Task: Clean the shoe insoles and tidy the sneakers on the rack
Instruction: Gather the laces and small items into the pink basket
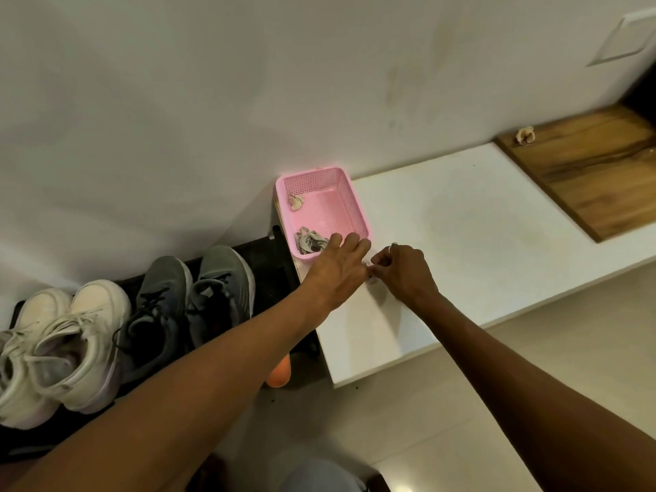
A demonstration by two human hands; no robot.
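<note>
Reaching straight-fingered left hand [337,268] over pink basket [360,211] toward crumpled cloth [310,241]; pinching pale scrap [371,270] (too blurred to name) in right hand [401,271]. On rack [261,252] at left, grey sneakers [198,296]: probably light, best lifted by heel.

The ledge [479,236] lies bare right of the basket [358,204]; sneakers [156,303] crowd the rack [261,250] at left; the wall [177,118] closes the far side.

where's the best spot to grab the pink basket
Take the pink basket by its right long rim, coming from the right over the white bench: that side is open, the far end is near the wall, and its lip is easy to hook.
</note>
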